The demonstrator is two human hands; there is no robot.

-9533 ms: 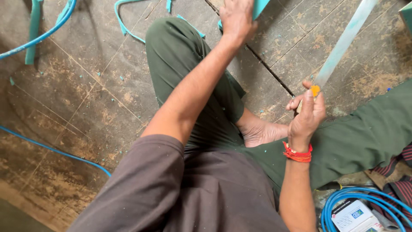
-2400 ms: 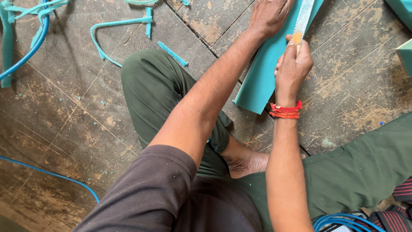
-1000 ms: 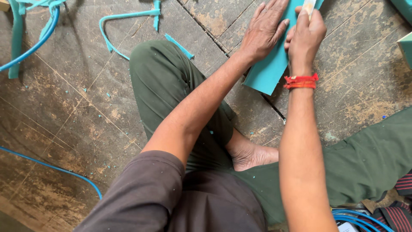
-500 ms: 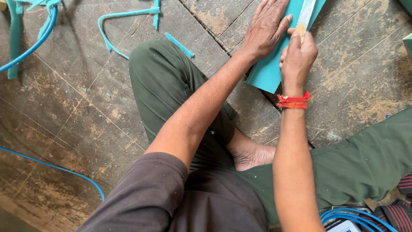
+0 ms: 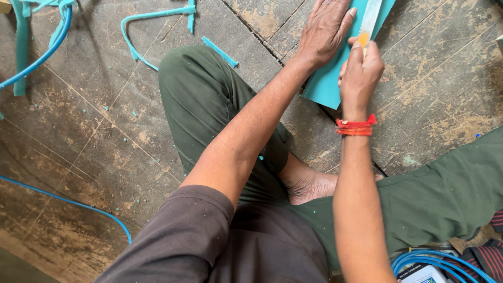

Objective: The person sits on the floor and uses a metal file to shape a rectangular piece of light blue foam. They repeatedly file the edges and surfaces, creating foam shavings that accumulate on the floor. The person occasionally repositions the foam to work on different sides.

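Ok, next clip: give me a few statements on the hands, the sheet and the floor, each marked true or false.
1. The left hand lies flat on the teal foam sheet. True.
2. The right hand is empty. False: it grips a knife with a pale blade.
3. A red thread band circles the right wrist. True.
4. The sheet rests on a workbench. False: it lies on the worn floor.
5. Teal offcut strips lie on the floor. True.

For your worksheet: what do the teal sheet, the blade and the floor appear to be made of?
Teal sheet: probably foam or rubber, matte; soft curling offcuts lie nearby. Blade: seemingly metal, pale dull sheen. Floor: likely worn stone or concrete slabs, scuffed, with joints.
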